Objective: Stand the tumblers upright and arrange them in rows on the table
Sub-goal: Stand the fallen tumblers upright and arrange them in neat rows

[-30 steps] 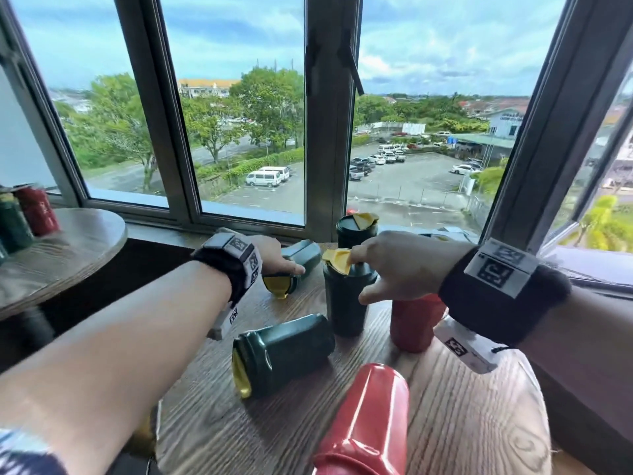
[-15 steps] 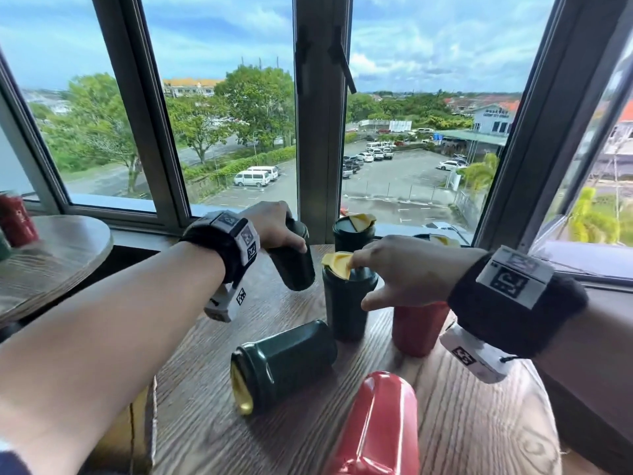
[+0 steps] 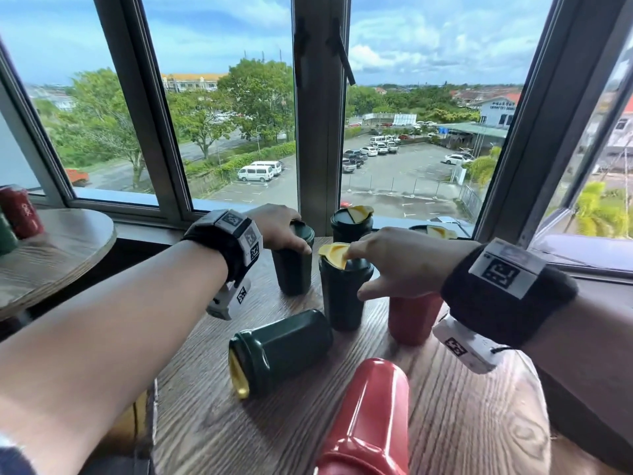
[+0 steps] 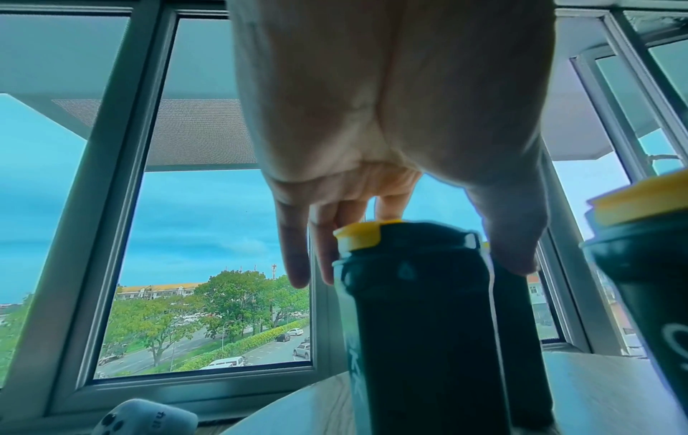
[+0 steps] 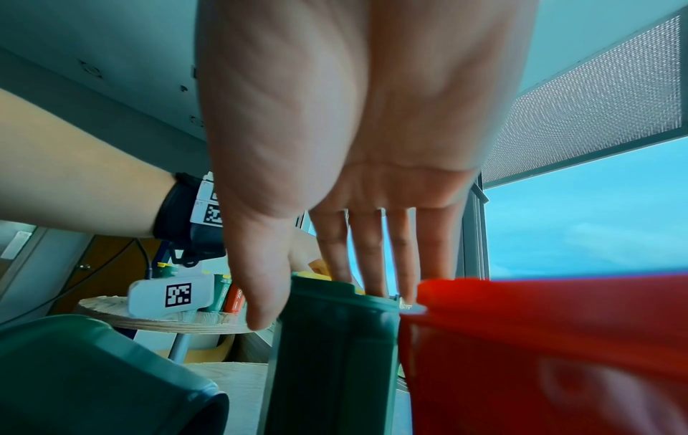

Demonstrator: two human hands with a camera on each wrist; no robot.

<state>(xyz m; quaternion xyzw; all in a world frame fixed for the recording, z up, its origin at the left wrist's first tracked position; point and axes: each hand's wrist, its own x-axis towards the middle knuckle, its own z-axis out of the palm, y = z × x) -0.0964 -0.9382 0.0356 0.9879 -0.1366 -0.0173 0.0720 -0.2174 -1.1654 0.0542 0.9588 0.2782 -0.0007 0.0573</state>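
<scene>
My left hand (image 3: 282, 226) grips the lid end of a dark green tumbler (image 3: 293, 269) from above; it stands upright at the back left of the wooden table (image 3: 462, 423). The left wrist view shows my thumb and fingers around that tumbler (image 4: 428, 323). My right hand (image 3: 394, 258) rests with straight fingers on the yellow lid of the middle green tumbler (image 3: 342, 296), thumb beside its wall. A red tumbler (image 3: 412, 318) stands under my right wrist. A green tumbler (image 3: 284, 351) and a red one (image 3: 371, 419) lie on their sides in front.
Two more green tumblers (image 3: 349, 224) (image 3: 433, 232) stand upright at the back by the window frame (image 3: 320, 132). A round side table (image 3: 68, 248) at the left carries other tumblers (image 3: 20, 210). The table's left edge drops off below my left forearm.
My left hand has tipped the green tumbler up from lying on its side and set it upright left of the middle one. My right hand has stayed on the middle tumbler.
</scene>
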